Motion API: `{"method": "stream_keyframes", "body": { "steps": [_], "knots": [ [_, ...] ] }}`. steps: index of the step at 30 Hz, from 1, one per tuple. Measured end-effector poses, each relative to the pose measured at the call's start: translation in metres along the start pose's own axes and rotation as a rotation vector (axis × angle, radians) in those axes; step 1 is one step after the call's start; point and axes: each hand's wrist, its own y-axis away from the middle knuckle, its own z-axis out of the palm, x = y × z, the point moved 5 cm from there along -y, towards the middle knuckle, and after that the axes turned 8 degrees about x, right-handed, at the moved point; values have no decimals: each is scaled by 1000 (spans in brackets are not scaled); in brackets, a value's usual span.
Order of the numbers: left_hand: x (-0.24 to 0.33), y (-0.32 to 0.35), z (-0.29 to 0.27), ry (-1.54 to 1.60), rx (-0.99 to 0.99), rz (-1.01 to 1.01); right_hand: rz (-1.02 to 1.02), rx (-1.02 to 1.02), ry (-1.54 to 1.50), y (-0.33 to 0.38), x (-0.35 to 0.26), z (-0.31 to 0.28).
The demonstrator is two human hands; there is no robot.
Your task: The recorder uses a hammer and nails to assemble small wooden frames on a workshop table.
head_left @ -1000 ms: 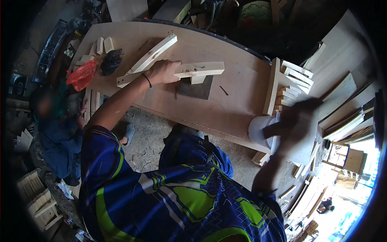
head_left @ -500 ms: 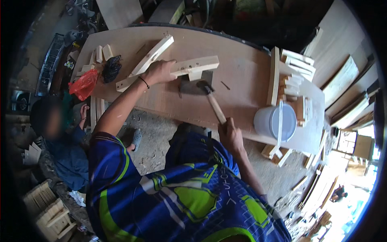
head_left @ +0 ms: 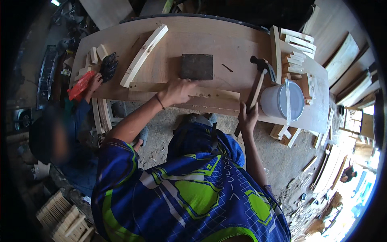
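Observation:
My left hand (head_left: 177, 91) is closed over the middle of a pale wooden bar (head_left: 219, 93) with several small holes or dark spots. The bar lies lengthwise along the table's near edge, partly hidden under my fingers. In my right hand (head_left: 248, 116) I grip a claw hammer (head_left: 255, 86) by its wooden handle, head raised toward the far right. Just beyond my left hand sits a dark rectangular block (head_left: 197, 67). A thin dark nail-like piece (head_left: 227, 67) lies to its right. Another wooden bar (head_left: 145, 55), nails at its far end, slants on the left.
On the right of the table (head_left: 242, 44) stand a whitish bucket (head_left: 278, 101) with a strip across it and stacked wood pieces (head_left: 296, 60). At left, another person's hand (head_left: 95, 82) touches a red plastic bag (head_left: 80, 85) beside a black bag (head_left: 109, 67).
The bar in my left hand has come down from a tilt over the block to the near edge. My hammer has swung right, away from the block. The other person's hand has reached the red bag.

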Motion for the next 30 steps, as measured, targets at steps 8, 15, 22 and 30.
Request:
{"method": "stream_keyframes", "body": {
  "steps": [8,15,22,30],
  "knots": [
    [1,-9,-5,125,-17,21,338,-95,-214,18,36,30],
    [-32,-139,92,355,-45,113,441,-27,-251,19,33,30],
    [-37,-219,208,-152,-79,369,462,-20,-189,15,41,35],
    [-31,-230,206,-180,-155,395,436,-69,-187,2,36,33]
  ]
}}
